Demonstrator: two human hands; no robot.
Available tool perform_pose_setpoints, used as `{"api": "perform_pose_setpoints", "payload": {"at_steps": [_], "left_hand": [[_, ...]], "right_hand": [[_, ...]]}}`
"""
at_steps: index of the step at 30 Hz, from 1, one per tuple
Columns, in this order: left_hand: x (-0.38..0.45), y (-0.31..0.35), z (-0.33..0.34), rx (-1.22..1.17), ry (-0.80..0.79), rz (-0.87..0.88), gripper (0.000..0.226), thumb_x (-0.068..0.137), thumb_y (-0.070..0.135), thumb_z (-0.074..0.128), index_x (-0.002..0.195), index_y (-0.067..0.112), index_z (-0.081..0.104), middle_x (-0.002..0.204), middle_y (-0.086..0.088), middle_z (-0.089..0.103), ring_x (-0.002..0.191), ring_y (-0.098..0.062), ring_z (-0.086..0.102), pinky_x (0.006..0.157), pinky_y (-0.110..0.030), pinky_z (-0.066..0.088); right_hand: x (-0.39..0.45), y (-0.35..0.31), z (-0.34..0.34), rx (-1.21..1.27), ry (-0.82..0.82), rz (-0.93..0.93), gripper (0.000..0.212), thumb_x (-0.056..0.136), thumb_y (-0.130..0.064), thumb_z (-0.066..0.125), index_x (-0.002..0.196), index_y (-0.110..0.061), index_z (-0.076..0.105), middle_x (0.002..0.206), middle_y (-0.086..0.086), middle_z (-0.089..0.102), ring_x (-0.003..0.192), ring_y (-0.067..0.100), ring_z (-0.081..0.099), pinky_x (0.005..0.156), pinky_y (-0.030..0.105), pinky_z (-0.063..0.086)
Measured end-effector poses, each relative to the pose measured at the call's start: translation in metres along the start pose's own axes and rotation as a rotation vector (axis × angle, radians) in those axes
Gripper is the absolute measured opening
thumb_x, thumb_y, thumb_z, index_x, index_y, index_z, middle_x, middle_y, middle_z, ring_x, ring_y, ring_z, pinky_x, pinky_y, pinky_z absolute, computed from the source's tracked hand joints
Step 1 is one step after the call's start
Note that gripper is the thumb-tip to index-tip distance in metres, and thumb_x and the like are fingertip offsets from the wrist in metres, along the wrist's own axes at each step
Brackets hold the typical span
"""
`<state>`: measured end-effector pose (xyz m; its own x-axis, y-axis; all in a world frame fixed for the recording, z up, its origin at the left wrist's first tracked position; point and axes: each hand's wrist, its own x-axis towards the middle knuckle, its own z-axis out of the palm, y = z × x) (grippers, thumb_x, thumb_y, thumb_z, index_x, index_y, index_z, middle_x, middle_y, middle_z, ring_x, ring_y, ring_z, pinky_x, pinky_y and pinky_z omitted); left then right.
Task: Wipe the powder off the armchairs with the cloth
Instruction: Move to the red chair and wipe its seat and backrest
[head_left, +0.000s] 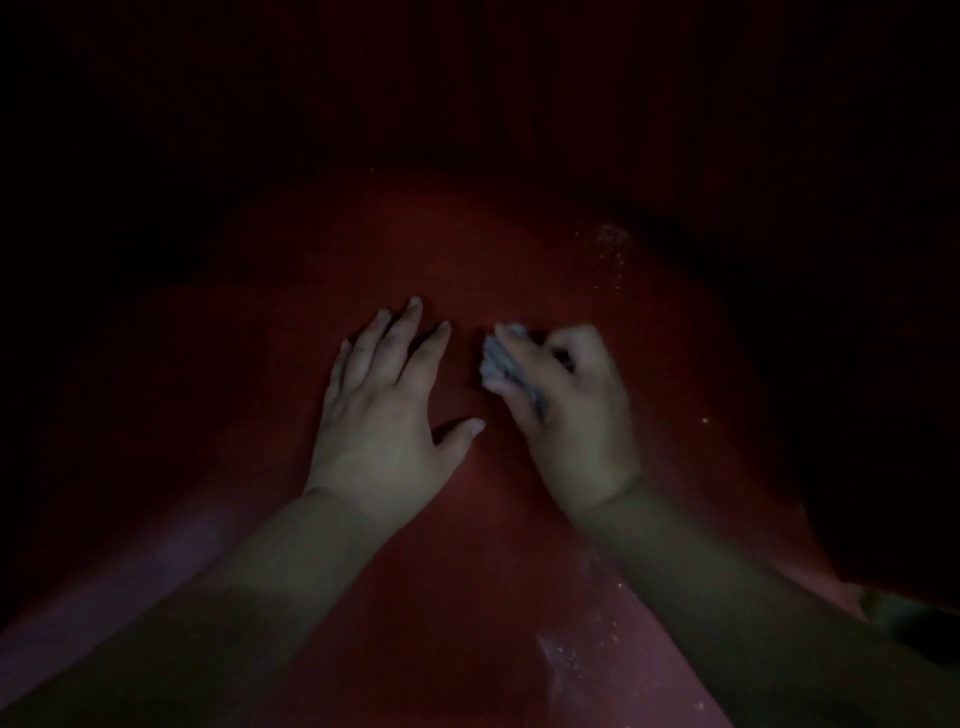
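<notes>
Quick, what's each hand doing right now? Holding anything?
Left hand: open, fingers straight and spread, flat on the red armchair seat, holding nothing.
Right hand: fingers curled round the bunched grey cloth.

Left hand (382, 410) flat, fingers spread; right hand (563, 405) curled in grip.

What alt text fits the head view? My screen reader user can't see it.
Right hand grips a crumpled cloth on a dim red armchair seat; left hand rests flat beside it. Powder specks remain at the far right.
</notes>
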<state>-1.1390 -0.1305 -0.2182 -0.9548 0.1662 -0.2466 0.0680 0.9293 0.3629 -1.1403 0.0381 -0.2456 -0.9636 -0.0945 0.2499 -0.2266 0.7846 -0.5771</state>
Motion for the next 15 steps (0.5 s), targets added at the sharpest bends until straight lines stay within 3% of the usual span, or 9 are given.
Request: {"api": "perform_pose_setpoints", "payload": {"at_steps": [3,6,12,15], "left_hand": [[0.002,-0.001,-0.001,0.017,-0.004,-0.002,0.085,0.077,0.061,0.06,0.149,0.03,0.028,0.16,0.008,0.01,0.147,-0.015,0.003,0.119,-0.038,0.003],[0.003,0.0,-0.004,0.017,-0.028,0.004,0.085,0.078,0.063,0.059,0.15,0.031,0.026,0.16,0.01,0.007,0.147,-0.012,-0.001,0.118,-0.036,0.001],[0.003,0.0,-0.007,0.004,-0.051,-0.003,0.085,0.078,0.062,0.058,0.15,0.033,0.024,0.16,0.012,0.004,0.147,-0.01,-0.004,0.116,-0.035,-0.001],[0.003,0.001,-0.005,-0.002,-0.051,-0.008,0.086,0.078,0.063,0.057,0.151,0.033,0.023,0.16,0.012,0.003,0.147,-0.009,-0.006,0.116,-0.034,-0.003]], "right_hand": [[0.048,0.022,0.007,-0.013,0.097,0.054,0.039,0.084,-0.023,0.07,0.121,-0.015,0.066,0.093,0.011,0.051,0.077,0.022,0.054,0.067,0.04,0.052],[0.043,0.042,-0.007,0.014,0.235,0.262,0.037,0.087,-0.02,0.067,0.123,-0.018,0.064,0.1,0.006,0.047,0.086,0.022,0.058,0.076,0.04,0.055],[-0.015,0.035,-0.032,-0.027,0.272,0.427,0.043,0.09,-0.013,0.065,0.132,-0.014,0.057,0.111,0.0,0.037,0.095,-0.001,0.045,0.087,0.005,0.04],[0.02,0.047,-0.028,0.062,0.361,0.663,0.034,0.096,-0.017,0.053,0.13,-0.014,0.057,0.123,0.01,0.047,0.108,0.012,0.05,0.085,0.0,0.033]]}}
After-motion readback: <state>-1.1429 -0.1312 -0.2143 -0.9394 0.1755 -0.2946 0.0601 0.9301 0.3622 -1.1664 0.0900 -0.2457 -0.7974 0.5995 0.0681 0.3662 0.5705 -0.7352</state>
